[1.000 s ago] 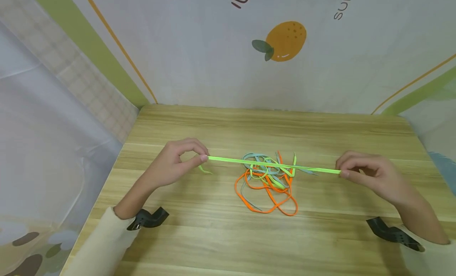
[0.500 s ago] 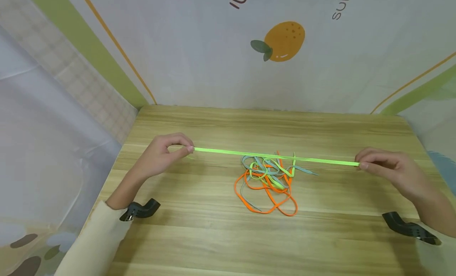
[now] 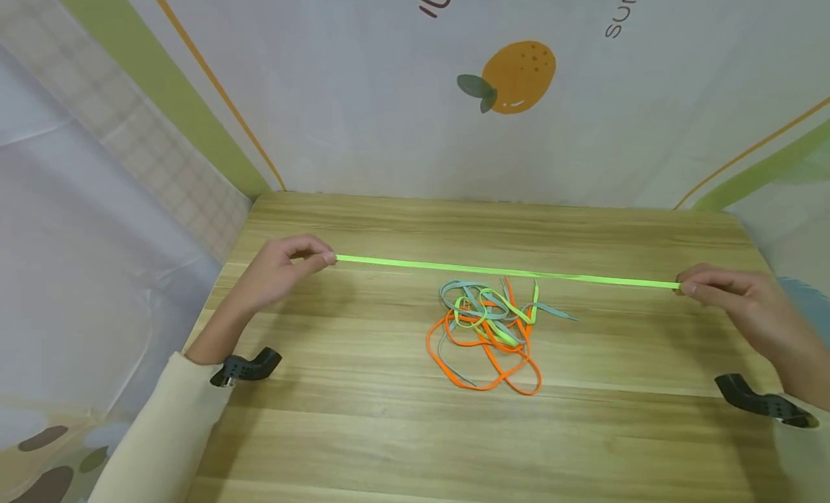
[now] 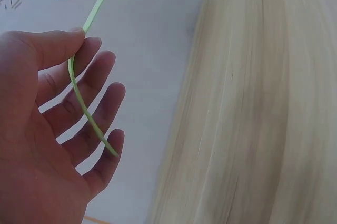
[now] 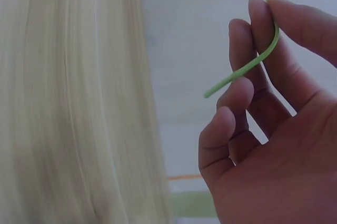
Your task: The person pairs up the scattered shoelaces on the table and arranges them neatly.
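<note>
A flat neon-green shoelace point(image 3: 454, 267) stretches nearly straight between the two hands, above the table. My left hand point(image 3: 275, 269) pinches it near one end between thumb and index finger; in the left wrist view a short tail of the shoelace point(image 4: 84, 105) hangs across the other fingers. My right hand point(image 3: 746, 301) pinches the opposite end, and its tail point(image 5: 239, 72) bends over the fingers in the right wrist view. Below the taut shoelace lies a loose tangle of orange point(image 3: 447, 370), grey-blue point(image 3: 463, 285) and neon-green point(image 3: 533, 305) laces.
The tangle rests mid-table on the wood-grain tabletop point(image 3: 389, 431). A white printed cloth point(image 3: 363, 114) hangs behind the table's far edge. Black wrist mounts point(image 3: 246, 366) sit at both sleeve cuffs.
Both hands have moved apart, left hand leftward and right hand rightward, and farther from the body. The shoelace between them has lengthened and shifted off the tangle. The tangle has stayed in place.
</note>
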Motion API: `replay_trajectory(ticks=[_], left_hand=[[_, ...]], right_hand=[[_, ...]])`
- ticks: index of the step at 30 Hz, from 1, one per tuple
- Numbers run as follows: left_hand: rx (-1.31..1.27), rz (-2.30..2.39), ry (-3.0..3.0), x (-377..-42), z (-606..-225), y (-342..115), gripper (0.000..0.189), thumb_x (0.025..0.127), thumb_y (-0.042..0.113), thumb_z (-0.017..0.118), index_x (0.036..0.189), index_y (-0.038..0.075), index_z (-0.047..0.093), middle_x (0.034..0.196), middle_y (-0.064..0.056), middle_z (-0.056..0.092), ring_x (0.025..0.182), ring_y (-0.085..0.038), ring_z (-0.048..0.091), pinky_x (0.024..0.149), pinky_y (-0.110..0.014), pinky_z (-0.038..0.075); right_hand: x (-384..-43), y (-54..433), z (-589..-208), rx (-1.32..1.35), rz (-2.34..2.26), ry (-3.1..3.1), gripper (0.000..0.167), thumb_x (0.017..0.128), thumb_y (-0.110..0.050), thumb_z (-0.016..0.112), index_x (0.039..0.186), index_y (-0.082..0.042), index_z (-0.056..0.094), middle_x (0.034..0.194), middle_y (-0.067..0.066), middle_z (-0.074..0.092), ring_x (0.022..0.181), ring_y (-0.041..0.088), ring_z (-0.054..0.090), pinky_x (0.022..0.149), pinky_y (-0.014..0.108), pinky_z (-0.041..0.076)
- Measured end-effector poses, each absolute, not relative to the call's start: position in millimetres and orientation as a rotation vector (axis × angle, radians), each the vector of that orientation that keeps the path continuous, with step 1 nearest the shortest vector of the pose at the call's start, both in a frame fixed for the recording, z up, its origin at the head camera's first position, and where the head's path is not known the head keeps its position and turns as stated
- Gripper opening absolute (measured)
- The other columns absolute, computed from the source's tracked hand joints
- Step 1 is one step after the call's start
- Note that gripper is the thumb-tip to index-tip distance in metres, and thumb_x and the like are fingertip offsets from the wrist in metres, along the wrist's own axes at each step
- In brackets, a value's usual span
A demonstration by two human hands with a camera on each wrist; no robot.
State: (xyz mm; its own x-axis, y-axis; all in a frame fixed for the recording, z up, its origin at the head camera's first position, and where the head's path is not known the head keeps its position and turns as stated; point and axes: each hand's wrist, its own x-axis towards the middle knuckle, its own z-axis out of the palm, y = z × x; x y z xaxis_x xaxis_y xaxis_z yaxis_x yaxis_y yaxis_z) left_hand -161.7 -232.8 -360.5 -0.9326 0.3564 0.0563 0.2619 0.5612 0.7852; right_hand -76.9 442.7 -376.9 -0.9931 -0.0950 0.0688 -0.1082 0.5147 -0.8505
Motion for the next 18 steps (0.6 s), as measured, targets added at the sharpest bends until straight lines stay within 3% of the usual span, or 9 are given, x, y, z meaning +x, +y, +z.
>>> replay_trajectory(ticks=[3,5,8,10,14,16,18], left_hand=[[0.496,1.296,2.701,-166.5,-360.4,-236.1,0.023,0.111,0.025,0.069,0.114,0.006,0.081,0.122,-0.010,0.078,0.123,-0.030,0.066,0.104,-0.055,0.048],[0.473,1.266,2.727,-169.6,-360.3,-237.8,0.025,0.112,0.026,0.068,0.116,0.005,0.082,0.124,-0.012,0.078,0.117,-0.029,0.066,0.097,-0.049,0.051],[0.425,1.222,2.767,-175.2,-361.1,-239.7,0.030,0.112,0.030,0.067,0.117,0.004,0.082,0.126,-0.014,0.077,0.089,-0.022,0.061,0.073,-0.038,0.047],[0.402,1.185,2.802,-179.7,-362.2,-239.4,0.033,0.113,0.032,0.066,0.118,0.004,0.082,0.127,-0.016,0.077,0.076,-0.017,0.053,0.066,-0.035,0.043],[0.355,1.109,2.878,-189.1,-365.0,-234.3,0.037,0.112,0.035,0.065,0.116,0.003,0.083,0.122,-0.020,0.077,0.061,-0.012,0.038,0.063,-0.036,0.039],[0.323,1.074,2.911,-194.3,-366.4,-230.4,0.037,0.112,0.035,0.066,0.116,0.002,0.083,0.120,-0.021,0.077,0.061,-0.014,0.038,0.064,-0.038,0.039],[0.289,1.039,2.937,-200.1,-368.2,-226.0,0.037,0.111,0.034,0.066,0.116,0.002,0.083,0.122,-0.022,0.077,0.067,-0.017,0.047,0.070,-0.040,0.043]], right_hand=[[-80.8,450.1,-379.6,0.130,1.534,-2.729,0.021,0.112,0.001,0.059,0.113,0.003,0.080,0.118,-0.023,0.070,0.110,-0.003,0.057,0.084,0.016,0.039],[-83.1,454.6,-380.9,0.096,1.540,-2.742,0.021,0.113,-0.002,0.059,0.116,0.002,0.080,0.119,-0.024,0.069,0.109,-0.002,0.056,0.082,0.016,0.040],[-87.0,458.5,-380.8,0.007,1.551,-2.770,0.022,0.115,-0.009,0.059,0.118,-0.002,0.080,0.118,-0.027,0.068,0.106,-0.001,0.054,0.081,0.016,0.040],[-90.3,459.4,-380.2,-0.076,1.542,-2.792,0.023,0.115,-0.015,0.060,0.115,-0.004,0.080,0.115,-0.028,0.066,0.105,0.000,0.052,0.080,0.017,0.040],[-98.3,458.9,-378.4,-0.260,1.529,-2.819,0.024,0.114,-0.029,0.064,0.111,-0.014,0.082,0.107,-0.026,0.060,0.102,0.008,0.046,0.080,0.023,0.039],[-103.0,458.0,-378.0,-0.332,1.511,-2.821,0.022,0.113,-0.036,0.066,0.111,-0.023,0.084,0.105,-0.023,0.056,0.101,0.013,0.043,0.081,0.027,0.037],[-108.4,456.7,-378.3,-0.375,1.496,-2.810,0.019,0.111,-0.039,0.068,0.111,-0.030,0.084,0.104,-0.022,0.055,0.099,0.016,0.041,0.080,0.029,0.037]])
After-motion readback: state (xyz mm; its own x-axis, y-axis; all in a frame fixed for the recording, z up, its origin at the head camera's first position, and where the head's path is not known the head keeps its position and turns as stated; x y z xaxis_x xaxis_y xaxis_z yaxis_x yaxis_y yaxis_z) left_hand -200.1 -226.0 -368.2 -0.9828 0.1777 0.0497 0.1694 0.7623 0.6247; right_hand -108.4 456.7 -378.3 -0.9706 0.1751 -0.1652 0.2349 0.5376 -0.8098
